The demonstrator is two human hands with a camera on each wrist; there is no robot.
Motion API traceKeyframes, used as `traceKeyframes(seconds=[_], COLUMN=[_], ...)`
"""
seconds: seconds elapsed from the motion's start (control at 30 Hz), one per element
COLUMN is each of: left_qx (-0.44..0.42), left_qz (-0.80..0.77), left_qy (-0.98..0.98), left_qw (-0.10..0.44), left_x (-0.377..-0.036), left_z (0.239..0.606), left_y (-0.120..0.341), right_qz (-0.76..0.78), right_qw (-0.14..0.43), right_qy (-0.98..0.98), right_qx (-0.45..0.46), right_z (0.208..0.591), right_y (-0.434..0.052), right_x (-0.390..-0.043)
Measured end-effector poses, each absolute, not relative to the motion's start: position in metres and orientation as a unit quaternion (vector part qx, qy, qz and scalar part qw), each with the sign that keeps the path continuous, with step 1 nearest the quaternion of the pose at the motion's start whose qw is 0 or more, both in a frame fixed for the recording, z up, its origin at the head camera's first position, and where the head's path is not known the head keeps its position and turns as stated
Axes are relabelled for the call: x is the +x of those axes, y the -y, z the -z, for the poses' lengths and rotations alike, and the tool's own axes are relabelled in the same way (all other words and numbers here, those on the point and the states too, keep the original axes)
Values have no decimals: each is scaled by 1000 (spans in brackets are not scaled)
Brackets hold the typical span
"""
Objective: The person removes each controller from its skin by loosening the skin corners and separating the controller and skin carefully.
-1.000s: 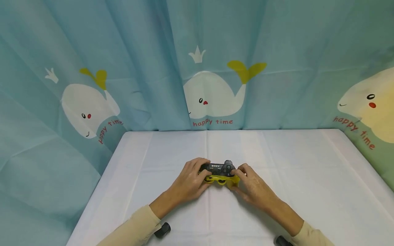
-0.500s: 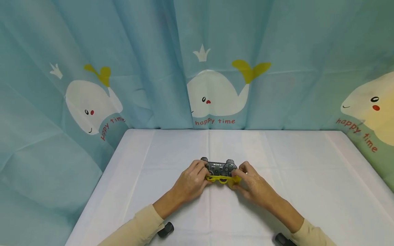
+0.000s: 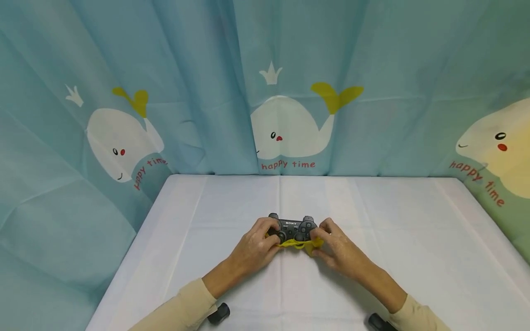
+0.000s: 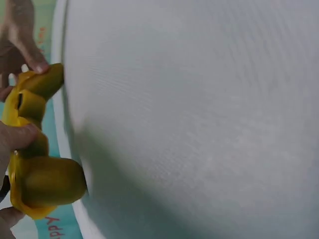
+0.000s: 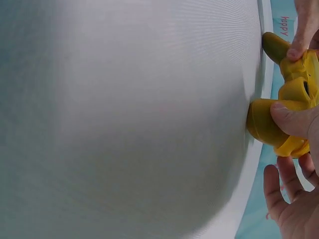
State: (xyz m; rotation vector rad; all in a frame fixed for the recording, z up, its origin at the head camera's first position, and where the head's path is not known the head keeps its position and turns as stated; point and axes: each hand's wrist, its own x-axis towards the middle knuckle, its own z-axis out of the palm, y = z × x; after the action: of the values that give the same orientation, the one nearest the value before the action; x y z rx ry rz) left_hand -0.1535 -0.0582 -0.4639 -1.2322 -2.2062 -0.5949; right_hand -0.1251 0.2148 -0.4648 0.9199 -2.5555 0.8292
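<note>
A black Sony game controller (image 3: 290, 228) is between both hands near the middle of the table, its buttons and thumbsticks facing up. A stretchy yellow cover (image 3: 299, 244) wraps its lower side, and the yellow edge runs below the thumbsticks. My left hand (image 3: 253, 246) grips the left end, fingers over the top and thumb at the yellow edge. At the other end, my right hand (image 3: 341, 246) pinches the cover's right corner between thumb and fingers. Both wrist views show the cover's rounded yellow grip pockets (image 4: 52, 181) from the front, touching or just above the cloth; which, I cannot tell.
A white cloth (image 3: 232, 197) covers the table. Behind it and to the sides hangs a blue-green curtain (image 3: 207, 115) printed with whales. Small black devices, one by the left sleeve (image 3: 219, 313) and another by the right sleeve, sit near the wrists.
The yellow edge has slipped lower on the controller's face, so both thumbsticks show more. My left thumb has shifted down toward that edge. The right hand keeps nearly the same grip.
</note>
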Motion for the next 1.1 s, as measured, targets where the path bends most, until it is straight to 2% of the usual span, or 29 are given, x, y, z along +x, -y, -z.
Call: traceKeyframes(seconds=[0.3, 0.53, 0.7, 0.8, 0.97, 1.1], left_qx=[-472, -470, -469, -438, -365, -358], left_qz=[212, 207, 215, 233, 324, 385], left_qy=[818, 834, 835, 848, 862, 845], left_qw=[253, 201, 191, 185, 136, 98], left_x=[-145, -150, -158, -161, -162, -163], left_z=[466, 467, 464, 463, 465, 471], left_y=[74, 80, 81, 82, 87, 89], right_qz=[-302, -333, -336, -331, -324, -345], right_qw=[152, 111, 103, 113, 141, 152], right_qy=[879, 882, 884, 882, 876, 870], right_qx=[336, 313, 308, 317, 327, 319], right_z=[464, 464, 462, 461, 463, 469], right_y=[-213, -214, -216, -216, -214, -216], right_x=[-127, -128, -130, -130, -131, -129])
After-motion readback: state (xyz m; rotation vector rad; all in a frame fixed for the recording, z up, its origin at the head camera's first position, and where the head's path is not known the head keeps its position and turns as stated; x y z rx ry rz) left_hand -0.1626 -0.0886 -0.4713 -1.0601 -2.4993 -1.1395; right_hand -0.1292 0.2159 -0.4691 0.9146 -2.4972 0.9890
